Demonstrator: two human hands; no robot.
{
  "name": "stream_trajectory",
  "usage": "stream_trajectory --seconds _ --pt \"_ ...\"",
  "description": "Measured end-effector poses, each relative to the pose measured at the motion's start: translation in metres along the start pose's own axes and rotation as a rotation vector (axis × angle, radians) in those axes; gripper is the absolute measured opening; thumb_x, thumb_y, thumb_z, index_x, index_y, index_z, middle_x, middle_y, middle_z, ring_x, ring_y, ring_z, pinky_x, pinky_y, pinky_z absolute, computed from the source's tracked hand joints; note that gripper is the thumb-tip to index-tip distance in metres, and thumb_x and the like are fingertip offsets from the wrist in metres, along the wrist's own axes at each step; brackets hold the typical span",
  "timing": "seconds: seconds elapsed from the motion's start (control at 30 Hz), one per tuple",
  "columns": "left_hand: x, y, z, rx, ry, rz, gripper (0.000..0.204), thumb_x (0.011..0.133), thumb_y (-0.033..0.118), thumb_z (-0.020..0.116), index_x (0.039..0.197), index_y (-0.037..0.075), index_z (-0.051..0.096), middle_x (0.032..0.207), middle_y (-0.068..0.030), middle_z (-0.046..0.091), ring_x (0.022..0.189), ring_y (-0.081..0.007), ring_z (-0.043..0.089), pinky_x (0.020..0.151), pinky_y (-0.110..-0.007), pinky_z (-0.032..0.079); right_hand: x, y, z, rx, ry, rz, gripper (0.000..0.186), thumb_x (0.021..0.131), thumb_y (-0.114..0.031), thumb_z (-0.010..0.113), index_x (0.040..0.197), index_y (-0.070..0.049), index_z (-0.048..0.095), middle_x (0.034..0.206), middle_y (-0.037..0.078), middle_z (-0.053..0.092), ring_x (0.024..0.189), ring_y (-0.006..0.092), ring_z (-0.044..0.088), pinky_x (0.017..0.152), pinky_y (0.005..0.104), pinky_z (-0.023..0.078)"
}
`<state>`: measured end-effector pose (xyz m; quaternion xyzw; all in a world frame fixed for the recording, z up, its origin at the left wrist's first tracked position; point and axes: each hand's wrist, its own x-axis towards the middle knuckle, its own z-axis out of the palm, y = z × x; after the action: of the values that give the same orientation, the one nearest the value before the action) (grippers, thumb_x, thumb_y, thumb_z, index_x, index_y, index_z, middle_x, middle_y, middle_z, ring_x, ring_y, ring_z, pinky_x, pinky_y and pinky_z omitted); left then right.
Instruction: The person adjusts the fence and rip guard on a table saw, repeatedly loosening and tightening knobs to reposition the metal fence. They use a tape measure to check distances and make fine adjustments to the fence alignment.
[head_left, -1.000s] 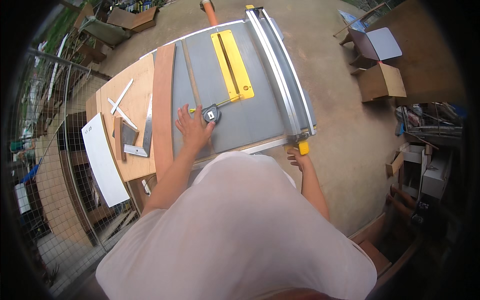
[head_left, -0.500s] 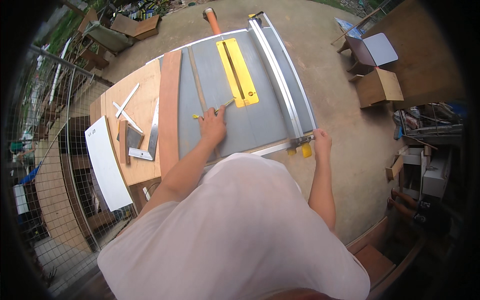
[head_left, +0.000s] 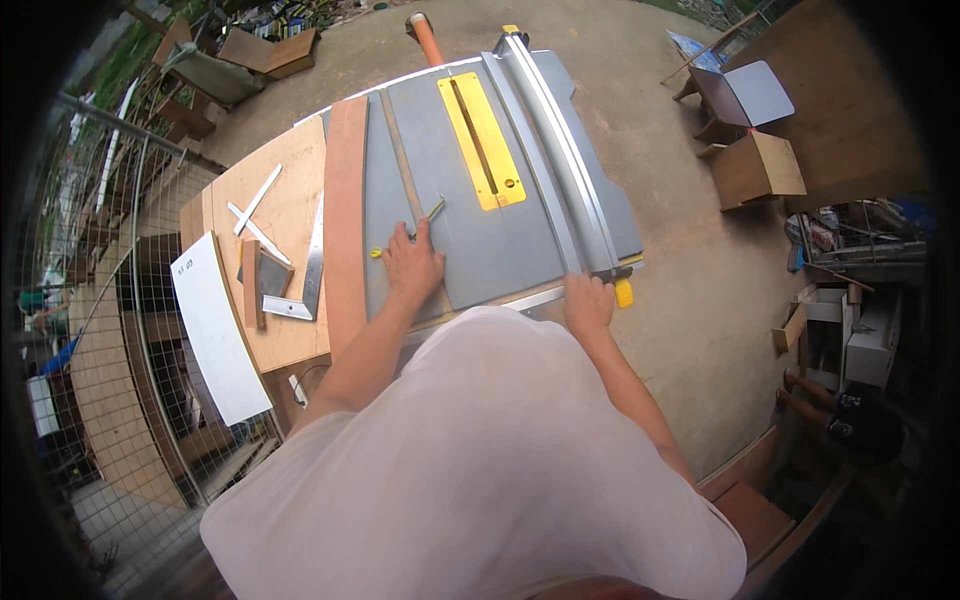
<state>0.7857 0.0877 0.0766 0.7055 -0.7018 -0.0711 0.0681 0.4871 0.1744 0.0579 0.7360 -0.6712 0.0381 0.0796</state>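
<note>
My left hand curls over a tape measure on the grey table-saw top, mostly hiding it; a short yellow blade pokes past the fingers. My right hand has bent fingers gripping the near end of the silver rip fence. Beyond my hands lies the yellow insert plate with its slot. A reddish board runs along the top's left side, beside a plywood sheet bearing a metal square, white strips, small wood blocks and a white panel.
An orange pipe stands beyond the saw. Wire fencing is at left. Wooden cabinets stand at right on the concrete floor. Another person's legs show at lower right, near stacked white boxes.
My right hand has moved left from the fence's outer end to its inner side, and the fence looks shifted slightly left. My left hand has come to cover the tape measure, which shifted slightly.
</note>
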Motion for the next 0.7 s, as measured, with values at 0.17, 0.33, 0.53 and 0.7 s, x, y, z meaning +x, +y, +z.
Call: stream_trajectory --seconds 0.17,0.33,0.53,0.7 --pt "-0.002 0.014 -0.004 -0.011 0.118 0.139 0.058 0.077 0.027 0.071 0.130 0.013 0.051 0.129 -0.0177 0.047 0.129 -0.0365 0.035 0.100 -0.058 0.028 -0.015 -0.002 0.007 0.039 -0.117 0.090 0.003 0.081 -0.016 0.055 0.082 -0.015 0.057 0.076 0.003 0.059 0.073 0.0238 0.063 0.065 0.0411 0.046" --pt "0.015 0.067 0.002 -0.321 -0.233 0.516 0.046 0.079 0.028 0.069 0.119 0.008 0.060 0.112 -0.0140 0.060 0.114 -0.0359 0.051 0.097 -0.045 0.039 -0.021 0.008 0.017 0.245 -0.086 0.149 0.006 0.082 -0.014 0.059 0.087 -0.011 0.059 0.080 0.009 0.063 0.068 0.0299 0.064 0.060 0.0395 0.050" --pt "0.065 0.164 0.062 -1.140 -0.616 -0.291 0.036 0.083 0.020 0.065 0.104 -0.009 0.060 0.081 -0.0167 0.063 0.065 -0.0262 0.059 0.059 -0.042 0.047 -0.027 0.013 0.020 1.221 -0.133 0.961 0.030 0.083 -0.023 0.069 0.094 0.002 0.056 0.080 0.012 0.066 0.064 0.0211 0.063 0.057 0.0326 0.051" --pt "0.068 0.205 0.060 -1.274 -0.612 -0.616 0.034 0.082 0.019 0.065 0.098 -0.011 0.061 0.081 -0.0171 0.062 0.066 -0.0245 0.059 0.060 -0.040 0.046 -0.020 0.007 0.026 1.468 -0.267 0.956 0.031 0.091 -0.026 0.062 0.102 0.002 0.054 0.080 0.009 0.066 0.065 0.0144 0.063 0.053 0.0260 0.047"
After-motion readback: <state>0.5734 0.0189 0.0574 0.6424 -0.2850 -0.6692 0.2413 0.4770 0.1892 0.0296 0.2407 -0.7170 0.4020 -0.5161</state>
